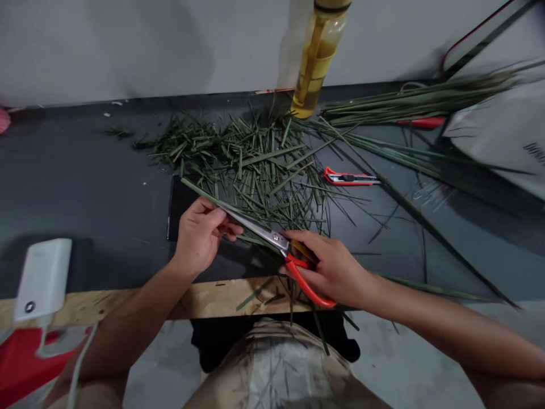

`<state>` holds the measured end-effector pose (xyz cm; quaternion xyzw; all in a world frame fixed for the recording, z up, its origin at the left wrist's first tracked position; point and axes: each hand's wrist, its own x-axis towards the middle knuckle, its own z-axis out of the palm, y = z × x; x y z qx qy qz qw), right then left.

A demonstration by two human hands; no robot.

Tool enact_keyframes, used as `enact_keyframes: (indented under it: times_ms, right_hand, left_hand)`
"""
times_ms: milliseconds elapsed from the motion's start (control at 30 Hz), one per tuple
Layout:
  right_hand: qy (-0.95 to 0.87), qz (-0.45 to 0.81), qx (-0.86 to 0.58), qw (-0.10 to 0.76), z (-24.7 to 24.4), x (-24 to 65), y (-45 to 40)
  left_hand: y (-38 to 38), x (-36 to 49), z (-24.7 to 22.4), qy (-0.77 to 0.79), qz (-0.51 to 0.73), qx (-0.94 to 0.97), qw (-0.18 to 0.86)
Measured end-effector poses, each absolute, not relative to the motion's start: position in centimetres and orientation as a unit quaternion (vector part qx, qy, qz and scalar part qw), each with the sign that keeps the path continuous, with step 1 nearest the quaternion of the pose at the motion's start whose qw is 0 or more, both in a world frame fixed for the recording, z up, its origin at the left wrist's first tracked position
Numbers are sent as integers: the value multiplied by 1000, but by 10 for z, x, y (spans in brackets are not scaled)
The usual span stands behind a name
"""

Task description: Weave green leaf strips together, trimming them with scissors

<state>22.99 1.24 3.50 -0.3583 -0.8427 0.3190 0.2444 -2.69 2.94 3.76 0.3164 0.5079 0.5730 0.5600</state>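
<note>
My right hand point(327, 264) is closed round the red handles of a pair of scissors point(276, 237), whose blades point up and left. Their tips reach my left hand point(202, 230), which pinches a green leaf strip point(193, 187) between thumb and fingers. The strip runs along the blades; whether they are cutting it I cannot tell. Just beyond both hands lies a loose heap of short cut green leaf pieces point(255, 162). Under the heap's left side a flat black object point(174, 210) is partly covered.
A bottle of yellow liquid point(315, 68) stands against the wall. A red box cutter point(351, 177) lies right of the heap. Long leaves point(395, 105) and a white bag point(506, 136) occupy the right side. A white power bank point(45, 278) with a cable sits at the left edge.
</note>
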Motion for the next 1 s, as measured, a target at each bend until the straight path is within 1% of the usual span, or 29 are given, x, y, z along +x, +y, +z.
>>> enact_keyframes:
  times_ms: [267,467,567,800,1000]
  right_hand:
    - [-853,275,-376,235,39,229,4]
    - [-840,269,-404,242,36,236,3]
    - [-833,280,-414,236,34,239,5]
    - [-829,335,-406,190,39,240,11]
    - [-830,333,-397,207,37,237,13]
  left_hand:
    - [25,-24,28,476,537,332,612]
    - [26,-24,25,466,557,331,603]
    - [28,-25,24,468,559,338,596]
    - [29,-28,19,470,563,350,583]
    - [25,-24,19,472,546,344,601]
